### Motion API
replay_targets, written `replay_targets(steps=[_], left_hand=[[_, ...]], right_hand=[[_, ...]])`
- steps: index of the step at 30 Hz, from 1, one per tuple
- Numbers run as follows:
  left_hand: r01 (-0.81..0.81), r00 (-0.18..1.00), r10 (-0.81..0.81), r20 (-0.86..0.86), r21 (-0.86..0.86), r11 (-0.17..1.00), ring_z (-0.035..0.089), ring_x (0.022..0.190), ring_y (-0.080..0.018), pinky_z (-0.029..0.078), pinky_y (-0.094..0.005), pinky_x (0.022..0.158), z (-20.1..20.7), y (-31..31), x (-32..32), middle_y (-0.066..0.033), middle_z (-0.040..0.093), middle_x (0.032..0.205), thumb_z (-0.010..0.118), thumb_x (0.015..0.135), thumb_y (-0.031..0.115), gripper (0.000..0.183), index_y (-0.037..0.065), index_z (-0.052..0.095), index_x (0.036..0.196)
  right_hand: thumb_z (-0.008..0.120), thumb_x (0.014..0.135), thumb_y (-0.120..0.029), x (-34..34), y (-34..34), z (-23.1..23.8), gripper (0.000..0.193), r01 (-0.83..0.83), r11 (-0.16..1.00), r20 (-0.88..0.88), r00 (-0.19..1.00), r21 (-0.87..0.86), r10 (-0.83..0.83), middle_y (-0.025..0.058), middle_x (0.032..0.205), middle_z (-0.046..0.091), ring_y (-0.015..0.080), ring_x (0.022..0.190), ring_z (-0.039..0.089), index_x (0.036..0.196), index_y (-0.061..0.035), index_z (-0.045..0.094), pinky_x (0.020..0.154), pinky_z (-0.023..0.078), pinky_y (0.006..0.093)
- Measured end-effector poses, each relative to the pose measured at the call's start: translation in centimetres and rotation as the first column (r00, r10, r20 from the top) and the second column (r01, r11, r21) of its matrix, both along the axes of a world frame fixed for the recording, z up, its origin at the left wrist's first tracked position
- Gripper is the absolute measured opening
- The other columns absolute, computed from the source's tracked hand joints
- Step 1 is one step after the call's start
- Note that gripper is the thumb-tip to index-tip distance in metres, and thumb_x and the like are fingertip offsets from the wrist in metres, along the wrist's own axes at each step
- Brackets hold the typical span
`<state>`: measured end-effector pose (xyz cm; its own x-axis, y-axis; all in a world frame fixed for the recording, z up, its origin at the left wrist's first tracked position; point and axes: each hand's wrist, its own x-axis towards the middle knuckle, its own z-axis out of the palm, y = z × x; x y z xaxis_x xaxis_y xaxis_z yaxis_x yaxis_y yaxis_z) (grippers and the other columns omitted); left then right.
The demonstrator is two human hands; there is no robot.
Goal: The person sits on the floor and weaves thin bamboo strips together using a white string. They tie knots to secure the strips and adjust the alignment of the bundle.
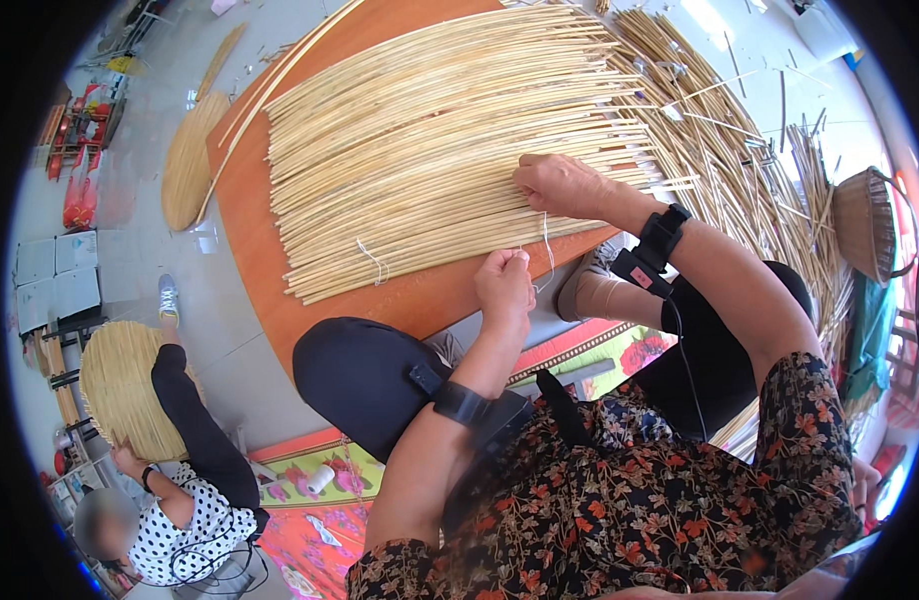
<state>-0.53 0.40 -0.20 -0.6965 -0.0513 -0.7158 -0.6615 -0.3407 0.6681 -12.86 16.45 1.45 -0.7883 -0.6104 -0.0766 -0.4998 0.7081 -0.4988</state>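
Note:
A wide mat of pale plant stalks (430, 150) lies side by side on an orange-brown board (242, 185) in front of me. My left hand (504, 284) is closed in a pinch at the mat's near edge, with white thread (548, 243) at its fingers. Over the stalks on the right, my right hand (560, 186) is closed, fingertips down on the mat. The thread hangs just below that hand and runs toward the left one; what the right fingers grip is hidden. A second loose white thread (376, 264) loops over the near left stalks.
Loose stalks (725, 160) are heaped on the floor at right, by a wicker basket (864, 222). An oval woven mat (193, 165) lies left of the board. At lower left, another person (185, 515) sits touching a round woven mat (130, 385). A thread spool (321, 478) rests on flowered cloth.

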Motion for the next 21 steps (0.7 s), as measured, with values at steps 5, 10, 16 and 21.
replay_targets(steps=[5,10,16,21], left_hand=[[0.002,1.000,-0.002,-0.029,0.010,1.000,0.037,0.035,-0.0084,0.025,-0.0269,0.033,-0.3,0.0,0.0,0.0011,0.044,0.052,0.060,0.099,0.011,0.009,0.004,0.059,0.094],[-0.004,1.000,0.004,-0.017,-0.009,1.000,0.037,0.035,-0.0085,0.025,-0.0272,0.033,-0.2,0.1,-0.1,0.0009,0.044,0.052,0.060,0.099,0.011,0.009,0.004,0.058,0.093],[0.001,1.000,-0.001,-0.021,0.024,1.000,0.036,0.035,-0.0083,0.024,-0.0277,0.033,-0.5,0.0,0.0,0.0014,0.043,0.052,0.060,0.099,0.011,0.009,0.004,0.058,0.093],[0.005,1.000,-0.004,-0.014,0.019,1.000,0.036,0.036,-0.0082,0.025,-0.0276,0.033,-0.1,0.1,-0.1,0.0013,0.044,0.053,0.059,0.100,0.011,0.009,0.004,0.058,0.095]], right_hand=[[0.063,0.084,-0.009,-0.4,0.4,0.0,0.008,-0.044,0.999,0.018,0.999,0.005,0.044,0.0181,0.100,0.067,0.0381,0.093,0.068,0.085,-0.0015,0.066,0.083,0.055,0.0464],[0.063,0.079,-0.004,0.4,0.2,1.0,0.005,-0.078,0.995,0.001,0.997,-0.067,0.078,0.0148,0.090,0.061,0.0384,0.082,0.065,0.079,-0.0016,0.058,0.074,0.052,0.0478],[0.064,0.080,-0.007,1.2,-0.5,0.6,0.007,-0.070,0.993,-0.088,0.993,0.091,0.078,0.0132,0.096,0.060,0.0373,0.083,0.066,0.083,-0.0025,0.060,0.074,0.054,0.0472],[0.064,0.082,-0.009,1.5,-0.3,0.7,0.007,-0.030,0.998,-0.110,0.993,0.058,0.036,0.0131,0.097,0.061,0.0365,0.084,0.068,0.085,-0.0031,0.063,0.073,0.055,0.0463]])
